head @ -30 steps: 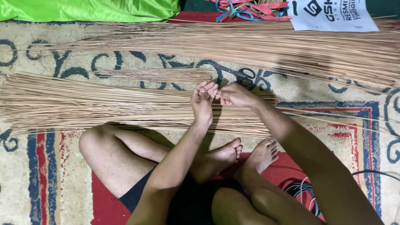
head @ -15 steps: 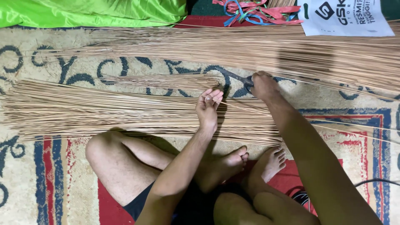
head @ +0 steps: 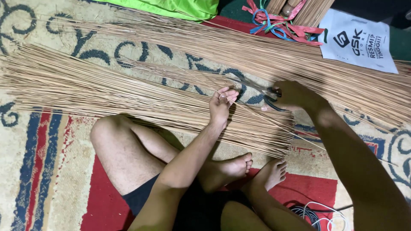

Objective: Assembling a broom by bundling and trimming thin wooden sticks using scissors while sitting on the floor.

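A patterned rug carries two long spreads of thin palm-leaf ribs: the far pile and the near pile. The right hand has moved off the near pile to close around dark-handled scissors, so cutting looks imminent. The left hand still pinches one rib.

Thin tan broom sticks cover the patterned carpet ahead of me, near pile and far pile almost merging. My crossed legs block the near side. Bare carpet lies open at my left; a white printed bag sits far right.
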